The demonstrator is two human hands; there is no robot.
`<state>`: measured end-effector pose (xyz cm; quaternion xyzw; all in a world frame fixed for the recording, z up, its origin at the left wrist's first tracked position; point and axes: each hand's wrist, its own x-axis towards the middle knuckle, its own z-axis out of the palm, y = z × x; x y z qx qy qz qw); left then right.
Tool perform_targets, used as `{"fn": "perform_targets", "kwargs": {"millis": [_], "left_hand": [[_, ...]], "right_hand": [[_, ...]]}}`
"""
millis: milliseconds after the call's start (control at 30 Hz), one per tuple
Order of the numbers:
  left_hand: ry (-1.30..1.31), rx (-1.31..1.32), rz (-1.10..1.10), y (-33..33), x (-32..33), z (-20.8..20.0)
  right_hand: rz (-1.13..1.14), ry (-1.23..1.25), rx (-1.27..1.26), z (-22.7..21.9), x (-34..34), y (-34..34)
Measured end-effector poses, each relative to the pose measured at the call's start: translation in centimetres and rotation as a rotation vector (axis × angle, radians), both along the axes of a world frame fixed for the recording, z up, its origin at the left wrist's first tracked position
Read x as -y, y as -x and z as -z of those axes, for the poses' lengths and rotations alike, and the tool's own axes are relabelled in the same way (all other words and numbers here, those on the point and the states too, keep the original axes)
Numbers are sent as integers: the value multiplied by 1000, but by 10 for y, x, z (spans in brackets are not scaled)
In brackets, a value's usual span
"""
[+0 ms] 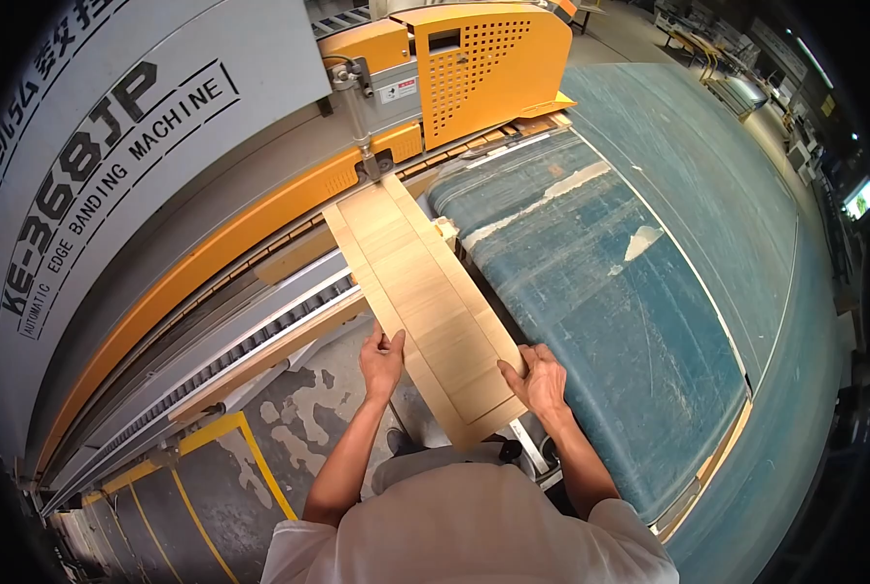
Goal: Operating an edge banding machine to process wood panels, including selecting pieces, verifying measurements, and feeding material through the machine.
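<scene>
A long light-wood panel with a grooved rectangular border stretches from near my body to the edge banding machine. Its far end lies beneath a metal cylinder on the machine. My left hand grips the panel's left edge, thumb on top and fingers partly hidden under it. On the right edge, closer to me, my right hand holds the panel with the thumb over the top; its other fingers are curled at the side.
A blue, scuffed conveyor belt lies to the right of the panel. A yellow perforated guard stands at the back. Left of the panel runs a roller rail. The worn grey floor has yellow lines.
</scene>
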<state>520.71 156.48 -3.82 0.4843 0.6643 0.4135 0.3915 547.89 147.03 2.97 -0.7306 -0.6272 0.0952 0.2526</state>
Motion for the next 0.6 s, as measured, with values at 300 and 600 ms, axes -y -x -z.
{"fn": "perform_targets", "kwargs": {"millis": [300,600], "left_hand": [[-154,-488,21,-83,-25,-27],[-308,-508,72,-150,-47,-26]], "right_hand": [[0,-19,-18,3,-24,-73],[11,-24,4,-8,-55,-135]]}}
